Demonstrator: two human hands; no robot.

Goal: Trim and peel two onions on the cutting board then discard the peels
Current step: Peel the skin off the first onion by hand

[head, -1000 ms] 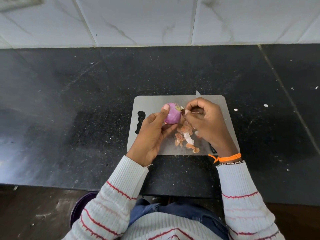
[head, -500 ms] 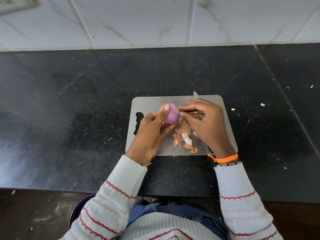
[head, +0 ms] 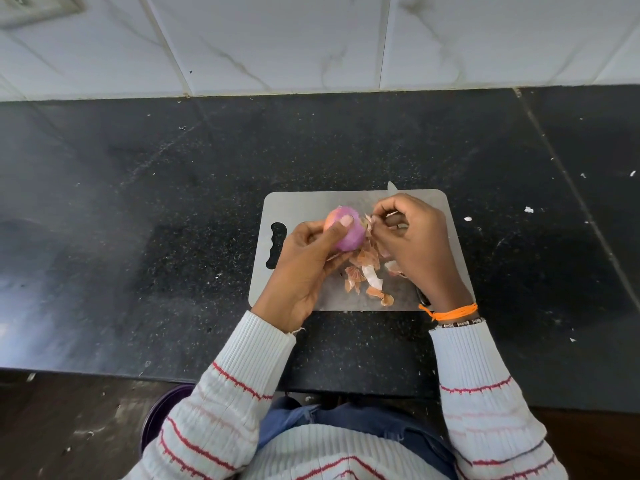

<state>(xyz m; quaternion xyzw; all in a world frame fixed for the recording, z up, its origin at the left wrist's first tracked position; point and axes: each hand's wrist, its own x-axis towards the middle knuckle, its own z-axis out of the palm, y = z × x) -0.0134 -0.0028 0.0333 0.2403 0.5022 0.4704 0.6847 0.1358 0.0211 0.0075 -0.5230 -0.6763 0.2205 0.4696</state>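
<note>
A purple onion [head: 349, 233], mostly peeled, is held above the grey cutting board [head: 298, 209]. My left hand [head: 304, 268] grips the onion, thumb across its top. My right hand [head: 415, 244] pinches a strip of papery peel [head: 367, 221] at the onion's right side. Several loose orange-brown peels [head: 367, 275] lie on the board under my hands. A knife lies under my right hand; only its blade tip [head: 391, 186] at the board's far edge and a bit of dark handle [head: 423, 299] show. A second onion is not visible.
The board lies on a black speckled counter [head: 173, 220] with small white scraps to the right. A white tiled wall [head: 311, 39] runs along the back. Below the counter's front edge, a purple bin rim [head: 162, 410] shows at the lower left.
My right hand's fingers have shifted at the onion's right side and now pull a strip of peel off it. The left hand has turned the onion slightly.
</note>
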